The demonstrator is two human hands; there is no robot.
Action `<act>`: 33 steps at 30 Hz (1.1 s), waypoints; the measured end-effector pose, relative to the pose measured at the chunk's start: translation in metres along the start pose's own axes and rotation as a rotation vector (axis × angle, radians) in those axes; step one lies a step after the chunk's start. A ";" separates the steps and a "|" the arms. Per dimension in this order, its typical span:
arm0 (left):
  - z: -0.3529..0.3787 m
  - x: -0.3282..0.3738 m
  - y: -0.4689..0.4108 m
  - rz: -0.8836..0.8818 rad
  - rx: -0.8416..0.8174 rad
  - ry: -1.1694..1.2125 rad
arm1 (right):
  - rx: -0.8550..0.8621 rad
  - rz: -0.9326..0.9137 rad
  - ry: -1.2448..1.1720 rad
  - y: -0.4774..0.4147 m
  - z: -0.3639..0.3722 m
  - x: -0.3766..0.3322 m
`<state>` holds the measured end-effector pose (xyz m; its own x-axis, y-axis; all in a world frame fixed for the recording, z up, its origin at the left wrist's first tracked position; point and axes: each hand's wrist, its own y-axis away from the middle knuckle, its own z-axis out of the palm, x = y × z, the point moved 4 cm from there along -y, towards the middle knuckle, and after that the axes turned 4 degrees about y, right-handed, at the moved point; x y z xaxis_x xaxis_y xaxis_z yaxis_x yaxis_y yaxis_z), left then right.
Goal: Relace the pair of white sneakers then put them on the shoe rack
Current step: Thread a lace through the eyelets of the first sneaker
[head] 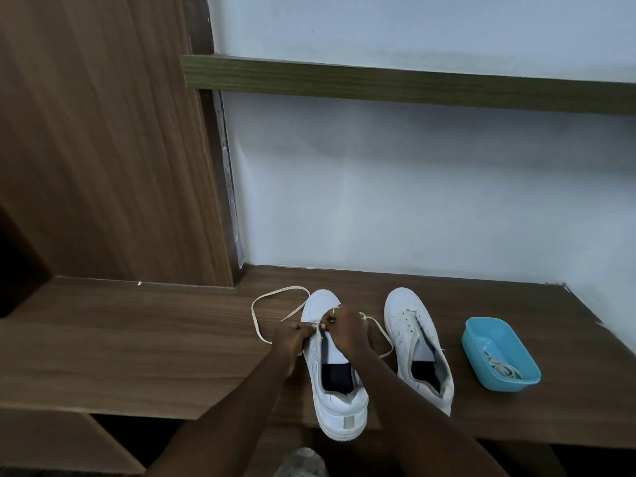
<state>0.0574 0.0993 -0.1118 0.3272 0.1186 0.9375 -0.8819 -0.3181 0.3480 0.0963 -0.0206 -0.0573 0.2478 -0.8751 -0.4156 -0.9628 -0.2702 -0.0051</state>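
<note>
Two white sneakers stand toe-away on a wooden surface [137, 346]. The left sneaker [339, 401] is under both my hands. My left hand [289, 340] pinches the cream lace at the lower eyelets, and my right hand [347, 327] pinches it from the other side. The lace [256, 325] loops out to the left on the wood, and its other end trails right of the shoe. The right sneaker [413, 339] stands beside it with bare eyelets and no hand on it.
A blue plastic tub [481, 339] at the right holds another coiled lace [500, 368]. A white wall rises behind, with a dark wooden shelf [378, 80] across it. A tall wooden panel [103, 149] stands on the left. Dark open space lies below the front edge.
</note>
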 end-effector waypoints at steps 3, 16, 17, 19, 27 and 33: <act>0.000 -0.001 -0.001 -0.045 0.064 0.068 | -0.001 0.020 -0.016 0.004 -0.003 0.003; 0.002 0.010 0.012 -0.132 0.106 0.129 | 0.090 0.262 0.067 0.038 0.000 0.009; 0.002 0.013 0.013 -0.079 0.099 0.013 | 0.075 0.288 0.062 0.040 0.002 0.009; 0.003 0.023 0.016 0.068 0.068 -0.286 | 0.046 0.335 0.017 0.045 0.007 0.011; -0.030 0.027 0.021 0.116 0.213 -0.752 | 0.055 0.465 -0.091 0.047 0.008 0.014; -0.095 0.002 0.023 -0.099 0.549 -0.763 | 0.057 0.504 -0.110 0.050 0.004 0.016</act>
<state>0.0058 0.1819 -0.1017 0.6972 -0.4168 0.5833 -0.6188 -0.7607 0.1960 0.0513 -0.0464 -0.0681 -0.2581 -0.8426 -0.4727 -0.9648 0.1991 0.1718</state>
